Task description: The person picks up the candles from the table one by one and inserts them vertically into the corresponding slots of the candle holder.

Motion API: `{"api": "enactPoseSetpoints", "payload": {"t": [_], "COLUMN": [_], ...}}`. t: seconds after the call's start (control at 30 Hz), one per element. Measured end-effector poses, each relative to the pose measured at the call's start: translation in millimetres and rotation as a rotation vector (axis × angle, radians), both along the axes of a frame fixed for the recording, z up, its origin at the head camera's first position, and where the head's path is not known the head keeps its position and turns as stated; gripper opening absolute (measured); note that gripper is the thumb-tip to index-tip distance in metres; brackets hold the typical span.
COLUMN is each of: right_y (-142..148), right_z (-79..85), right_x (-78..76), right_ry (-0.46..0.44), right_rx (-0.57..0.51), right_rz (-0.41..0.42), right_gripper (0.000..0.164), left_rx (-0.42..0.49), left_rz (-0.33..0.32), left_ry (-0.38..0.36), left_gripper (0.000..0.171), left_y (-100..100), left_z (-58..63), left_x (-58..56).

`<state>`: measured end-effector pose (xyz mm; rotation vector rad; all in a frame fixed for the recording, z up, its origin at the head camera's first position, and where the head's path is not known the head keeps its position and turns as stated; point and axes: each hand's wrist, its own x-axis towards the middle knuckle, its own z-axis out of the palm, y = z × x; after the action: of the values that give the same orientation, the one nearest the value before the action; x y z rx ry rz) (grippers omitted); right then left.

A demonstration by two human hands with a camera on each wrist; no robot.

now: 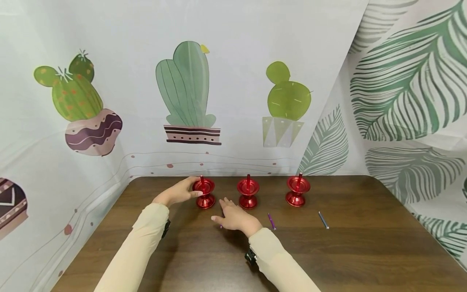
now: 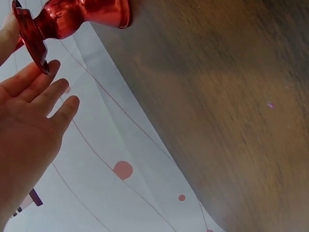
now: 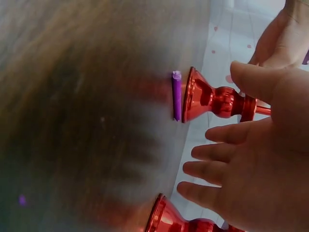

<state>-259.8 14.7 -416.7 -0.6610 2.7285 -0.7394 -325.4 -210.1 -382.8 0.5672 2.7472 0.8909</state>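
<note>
A cactus-printed backdrop [image 1: 237, 24] hangs behind the brown wooden table [image 1: 365, 247], whose far edge runs close behind the three red candle holders, so a hard shove away from the person could push one up to that edge. The right hand [image 1: 236, 217] has its fingers wide and straight, holding nothing, above the wood between the left and middle holders; a low sideways sweep of it could clip a foot. The left hand [image 1: 181, 192] holds the left candle holder [image 1: 206, 200] by its upper dish, thumb on one side and fairly straight fingers on the other; how firmly, I cannot tell. That holder stands upright at the left end of the row, and since the touch is high above its foot, uneven pressure could tip it. The middle candle holder [image 1: 248, 200] stands just beside the right fingertips, most exposed to a knock, while the right candle holder [image 1: 296, 198] is well apart from both hands. Thin sticks lie loose, the blue one [image 1: 323, 220] and the purple one [image 1: 271, 221] clear of the fingers and likely to roll if brushed; another purple stick [image 3: 177, 96], near the left holder's foot, could be dragged or pinned by a careless fingertip. A purple speck [image 2: 270, 105] is too small to identify
</note>
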Motion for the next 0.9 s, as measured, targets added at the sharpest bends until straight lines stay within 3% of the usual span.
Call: {"api": "enactPoseSetpoints", "payload": {"t": [0.33,0.6,0.9], "right_y": [-8.6,-10.8,-13.8], "right_z": [-3.8,-7.1,-8.8], "right_x": [0.2,1.0,3.5], "right_ry": [-0.008,0.072,0.166], "right_rx": [0.178,0.213,0.257], "right_rz": [-0.062,-0.067,-0.073], "right_gripper": [0.07,0.065,0.047], "left_rx": [0.018,0.015,0.02], "left_rz": [0.001,0.003,-0.004], "left_ry": [-0.004,-0.006,-0.006], "left_gripper": [0.064,0.064,0.063], "left_y": [-0.9,0.1,0.1], "left_z": [-1.2,0.5,0.4], "left_x": [-0.6,-0.3,0.5]}}
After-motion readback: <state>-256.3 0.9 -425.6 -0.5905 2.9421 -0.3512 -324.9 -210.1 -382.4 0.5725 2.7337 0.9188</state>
